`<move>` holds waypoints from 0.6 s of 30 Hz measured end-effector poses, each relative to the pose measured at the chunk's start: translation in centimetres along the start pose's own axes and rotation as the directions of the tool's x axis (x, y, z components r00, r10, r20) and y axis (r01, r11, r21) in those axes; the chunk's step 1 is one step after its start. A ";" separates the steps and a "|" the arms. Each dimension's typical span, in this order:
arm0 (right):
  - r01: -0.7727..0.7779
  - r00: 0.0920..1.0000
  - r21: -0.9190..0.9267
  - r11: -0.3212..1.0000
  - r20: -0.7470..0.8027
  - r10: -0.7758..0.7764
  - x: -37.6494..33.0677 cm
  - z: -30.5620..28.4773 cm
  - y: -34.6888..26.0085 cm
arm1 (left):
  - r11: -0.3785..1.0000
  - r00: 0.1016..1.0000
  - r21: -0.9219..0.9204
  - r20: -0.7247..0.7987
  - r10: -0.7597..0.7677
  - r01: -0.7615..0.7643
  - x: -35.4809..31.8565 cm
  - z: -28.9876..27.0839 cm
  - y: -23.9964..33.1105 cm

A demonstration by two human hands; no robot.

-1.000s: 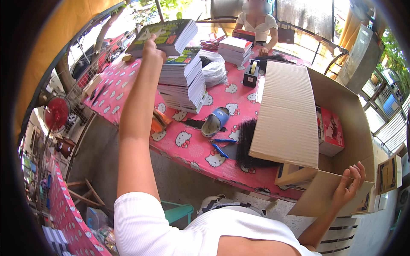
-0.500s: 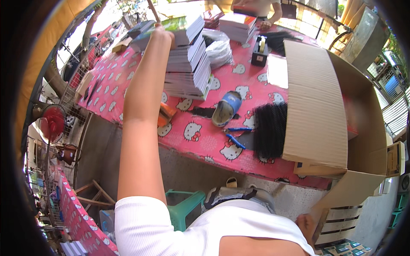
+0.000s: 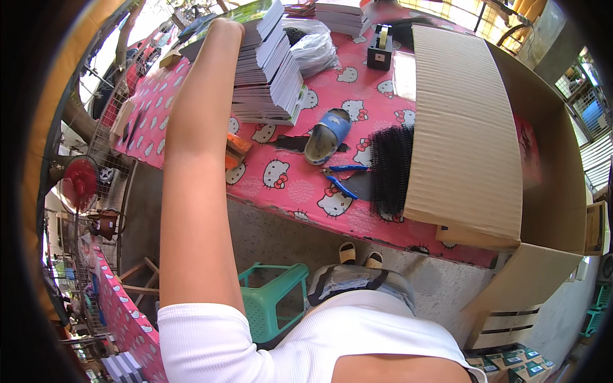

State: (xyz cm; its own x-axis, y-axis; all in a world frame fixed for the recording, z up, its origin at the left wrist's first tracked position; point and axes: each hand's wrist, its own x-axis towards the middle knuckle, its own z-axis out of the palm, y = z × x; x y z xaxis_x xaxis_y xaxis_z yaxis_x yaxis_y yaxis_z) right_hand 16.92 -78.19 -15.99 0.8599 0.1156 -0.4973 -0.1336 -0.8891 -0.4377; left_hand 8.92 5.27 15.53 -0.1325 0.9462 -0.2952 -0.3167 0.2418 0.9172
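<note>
My left arm stretches far forward and my left hand (image 3: pixel 222 29) lies on top of a tall stack of booklets (image 3: pixel 271 83), at the green-covered top booklet (image 3: pixel 252 11). Its fingers are hidden by the wrist and the cover, so the grip cannot be made out. The stack stands on a table with a pink cartoon-cat cloth (image 3: pixel 281 185). My right hand is out of the picture. A large open cardboard box (image 3: pixel 466 127) stands at the table's right end, its flap lying over the table.
On the cloth lie a blue and tan tape roll (image 3: pixel 327 135), blue cutters (image 3: pixel 341 185), black comb bindings (image 3: pixel 389 169), an orange object (image 3: pixel 235 150), a black tape dispenser (image 3: pixel 380 48) and a plastic bag (image 3: pixel 313 48). A green stool (image 3: pixel 271 300) stands below; a red fan (image 3: pixel 80 185) at left.
My right hand, on the box's lower flap a second ago, has dropped out of view. The view has tilted down toward the table edge. My left hand stays at the stack's top.
</note>
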 end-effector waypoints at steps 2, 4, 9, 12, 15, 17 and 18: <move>-0.006 1.000 0.007 1.000 0.006 0.006 0.4 0.1 0.6 | 1.000 1.000 0.014 -0.009 0.008 -0.008 -0.3 0.2 0.1; -0.011 1.000 0.014 1.000 0.010 0.011 0.8 0.1 0.9 | 1.000 1.000 0.021 -0.014 0.015 -0.015 -0.6 0.4 0.1; -0.017 1.000 0.016 1.000 0.018 0.016 1.7 0.3 1.9 | 0.999 0.999 0.035 -0.032 0.025 -0.024 -1.0 0.5 0.2; -0.017 1.000 0.016 1.000 0.024 0.017 2.1 0.4 2.4 | 0.999 0.999 0.045 -0.045 0.029 -0.027 -1.3 1.0 0.4; -0.021 0.999 0.017 1.000 0.027 0.020 2.7 0.5 2.8 | 0.997 0.998 0.060 -0.054 0.041 -0.038 -1.6 1.2 0.6; -0.018 0.999 0.019 1.000 0.028 0.018 3.1 0.4 3.0 | 0.997 0.997 0.068 -0.060 0.044 -0.040 -1.9 1.3 0.7; -0.020 0.999 0.020 1.000 0.031 0.019 3.3 0.4 3.1 | 0.997 0.997 0.070 -0.066 0.047 -0.042 -2.0 1.4 0.7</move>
State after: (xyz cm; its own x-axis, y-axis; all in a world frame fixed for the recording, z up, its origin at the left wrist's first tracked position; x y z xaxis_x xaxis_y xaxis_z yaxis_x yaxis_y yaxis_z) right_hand 19.08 -80.39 -19.30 0.8417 0.1119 -0.5283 -0.1604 -0.8823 -0.4425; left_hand 10.28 3.80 17.15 -0.2087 0.9403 -0.2690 -0.2442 0.2162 0.9453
